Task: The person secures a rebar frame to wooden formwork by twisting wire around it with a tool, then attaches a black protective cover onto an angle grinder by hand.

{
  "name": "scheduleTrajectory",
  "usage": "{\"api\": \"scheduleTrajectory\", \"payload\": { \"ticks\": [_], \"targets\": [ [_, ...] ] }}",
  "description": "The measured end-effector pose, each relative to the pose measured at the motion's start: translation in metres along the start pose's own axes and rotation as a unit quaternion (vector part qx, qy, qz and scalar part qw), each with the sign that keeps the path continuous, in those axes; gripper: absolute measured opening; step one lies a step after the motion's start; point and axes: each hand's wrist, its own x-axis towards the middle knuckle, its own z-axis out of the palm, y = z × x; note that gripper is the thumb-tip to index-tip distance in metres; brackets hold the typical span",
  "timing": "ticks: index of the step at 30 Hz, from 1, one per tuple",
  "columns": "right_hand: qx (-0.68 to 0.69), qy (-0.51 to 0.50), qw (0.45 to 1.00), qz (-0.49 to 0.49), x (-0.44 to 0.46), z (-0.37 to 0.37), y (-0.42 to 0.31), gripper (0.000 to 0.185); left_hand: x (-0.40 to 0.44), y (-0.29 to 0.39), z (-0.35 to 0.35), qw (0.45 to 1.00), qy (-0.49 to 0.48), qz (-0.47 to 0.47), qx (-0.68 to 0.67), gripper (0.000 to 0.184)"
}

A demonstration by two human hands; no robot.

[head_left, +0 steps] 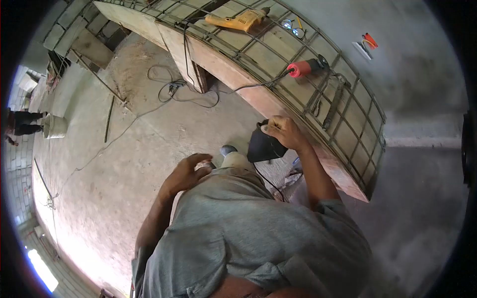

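My right hand (282, 130) pinches the top edge of a black fabric piece (267, 145), which looks like a pouch or a face mask; I cannot tell which. It hangs beside the wooden edge of the raised panel, and a thin dark cord (270, 184) shows below it. My left hand (191, 171) is over my left thigh, fingers loosely bent and apart from the thumb, with nothing seen in it. On the rebar grid (298, 94) near my right hand lie a red and black power tool (305, 67) and a dark hammer-like tool (335, 102).
A yellow drill (241, 21) and a pair of glasses (293, 28) rest farther along the grid. Electric cable (184, 94) loops across the concrete floor (149, 149). Orange-handled trowel (366, 45) lies at right. Another person (22, 122) stands by a white bucket (54, 126) at far left.
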Motion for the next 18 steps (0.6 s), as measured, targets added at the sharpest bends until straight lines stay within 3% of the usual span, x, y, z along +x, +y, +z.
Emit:
{"api": "scheduleTrajectory", "payload": {
  "ticks": [5, 7, 8, 10, 13, 14, 18],
  "targets": [
    [0.029, -0.018, 0.998, -0.05, 0.032, 0.009, -0.049, 0.037, 0.052, 0.059, 0.017, 0.991, -0.005, 0.103, 0.091, 0.042],
    [0.039, -0.027, 0.997, -0.068, 0.043, 0.015, -0.064, 0.038, 0.068, 0.063, 0.027, 0.969, 0.115, 0.168, 0.141, 0.05],
    [0.047, -0.043, 0.993, -0.095, 0.049, 0.018, -0.07, 0.039, 0.071, 0.069, 0.029, 0.968, 0.116, 0.169, 0.144, 0.05],
    [0.048, -0.086, 0.987, -0.123, 0.061, 0.02, -0.085, 0.04, 0.074, 0.079, 0.03, 0.92, 0.257, 0.184, 0.232, 0.062],
    [0.057, -0.131, 0.974, -0.174, 0.075, 0.021, -0.099, 0.043, 0.081, 0.076, 0.017, 0.911, 0.233, 0.245, 0.236, 0.072],
    [0.044, -0.116, 0.964, -0.234, 0.079, 0.02, -0.106, 0.041, 0.081, 0.079, 0.013, 0.931, 0.214, 0.24, 0.174, 0.071],
    [0.041, -0.161, 0.951, -0.26, 0.09, 0.019, -0.128, 0.041, 0.083, 0.074, -0.004, 0.957, 0.182, 0.206, 0.096, 0.069]
  ]
}}
